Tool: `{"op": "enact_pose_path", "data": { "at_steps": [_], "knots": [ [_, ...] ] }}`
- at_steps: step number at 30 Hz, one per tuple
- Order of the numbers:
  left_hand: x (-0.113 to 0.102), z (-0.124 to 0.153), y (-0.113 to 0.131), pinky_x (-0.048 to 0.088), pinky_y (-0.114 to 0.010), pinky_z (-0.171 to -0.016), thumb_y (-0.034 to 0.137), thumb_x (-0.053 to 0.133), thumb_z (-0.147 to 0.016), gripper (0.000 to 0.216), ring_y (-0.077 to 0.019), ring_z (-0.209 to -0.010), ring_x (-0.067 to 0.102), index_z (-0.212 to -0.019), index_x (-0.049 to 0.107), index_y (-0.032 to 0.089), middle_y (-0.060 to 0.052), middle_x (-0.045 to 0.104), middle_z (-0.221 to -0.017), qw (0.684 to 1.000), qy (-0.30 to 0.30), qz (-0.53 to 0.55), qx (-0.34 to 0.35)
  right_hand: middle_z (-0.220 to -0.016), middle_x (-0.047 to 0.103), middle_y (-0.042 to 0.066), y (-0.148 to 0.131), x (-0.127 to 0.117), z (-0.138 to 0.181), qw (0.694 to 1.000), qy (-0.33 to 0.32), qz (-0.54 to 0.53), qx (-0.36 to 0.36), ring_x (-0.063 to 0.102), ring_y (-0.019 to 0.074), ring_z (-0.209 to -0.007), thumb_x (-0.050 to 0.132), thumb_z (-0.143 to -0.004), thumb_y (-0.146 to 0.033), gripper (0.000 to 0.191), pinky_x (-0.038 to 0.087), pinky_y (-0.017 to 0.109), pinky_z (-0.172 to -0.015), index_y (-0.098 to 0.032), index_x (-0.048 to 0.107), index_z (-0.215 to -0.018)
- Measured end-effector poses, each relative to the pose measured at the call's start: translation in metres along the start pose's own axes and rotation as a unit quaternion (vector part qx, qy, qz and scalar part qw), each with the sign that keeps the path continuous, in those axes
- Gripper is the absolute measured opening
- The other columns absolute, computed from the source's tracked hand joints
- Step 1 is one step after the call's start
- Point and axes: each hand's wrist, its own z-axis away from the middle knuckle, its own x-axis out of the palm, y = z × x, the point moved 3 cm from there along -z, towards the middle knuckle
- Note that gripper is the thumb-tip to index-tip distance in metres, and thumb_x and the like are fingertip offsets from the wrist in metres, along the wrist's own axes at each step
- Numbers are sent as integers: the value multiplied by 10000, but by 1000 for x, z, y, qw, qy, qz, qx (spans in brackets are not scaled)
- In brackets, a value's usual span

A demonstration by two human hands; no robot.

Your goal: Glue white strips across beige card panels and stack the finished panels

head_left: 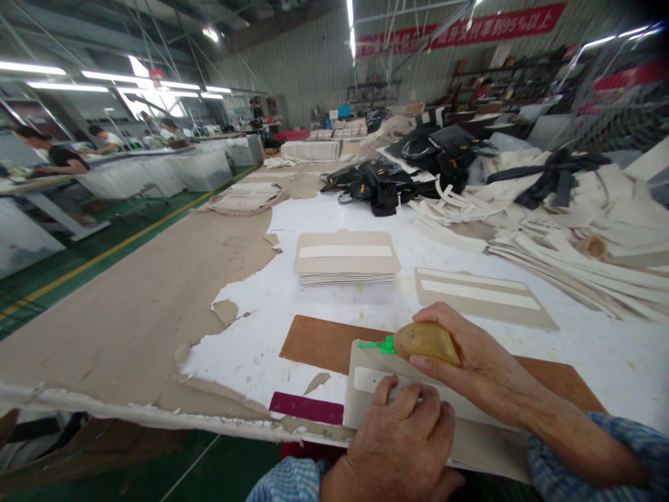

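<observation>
Black pieces (385,183) heaped; red banner (496,28) high beyond.

Ceiling tubes (140,79): white glare in rows, far left
Window (139,66): blown out, far left
White tabletop (251,328): bright, evenly lit
Stacked panels (345,259): faint, soft shadow on the near side
Amber bottle (428,343): clear outline, slight sheen
Far shelves (502,80): dim, soft
Pale strips (575,272): stretched, blurring toward the right edge

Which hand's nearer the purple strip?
Left. The left hand rests on the beige panel, to the right of the purple strip; the right hand, holding the squeeze bottle, is farther right and farther forward.
</observation>
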Motion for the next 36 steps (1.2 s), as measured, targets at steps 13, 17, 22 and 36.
{"op": "enact_pose_path", "data": {
  "at_steps": [13,17,22,36],
  "knots": [
    [0,2,0,390,-516,-1138,621,384,-1099,628,-278,-1273,547,-1478,480,129,-88,640,-1434,1000,8,9,-3,-947,688,24,-27,-11,-16,995,-38,92,-9,644,224,-743,610,-898,-475,286,446,344,-649,-259,612,-1085],
    [1,2,0,398,-529,-1132,622,404,-1093,630,-289,-1282,547,-1488,474,136,-92,626,-1459,1000,4,6,-3,-947,709,30,-27,-15,-17,995,-27,98,-8,652,223,-735,638,-882,-463,298,440,330,-645,-250,626,-1091],
    [2,0,-1,402,-535,-1140,628,436,-1081,649,-287,-1302,539,-1497,471,131,-92,629,-1455,1000,-12,12,-4,-945,725,36,-25,-17,-17,994,-32,107,1,655,226,-764,651,-883,-441,304,442,323,-657,-246,628,-1115],
    [2,0,-2,401,-542,-1148,630,347,-1105,634,-288,-1306,539,-1483,476,137,-92,625,-1466,1000,-11,11,-7,-901,728,29,-21,-26,-12,994,-37,97,44,658,239,-771,652,-851,-447,316,434,341,-673,-254,642,-1101]
  ]
}}
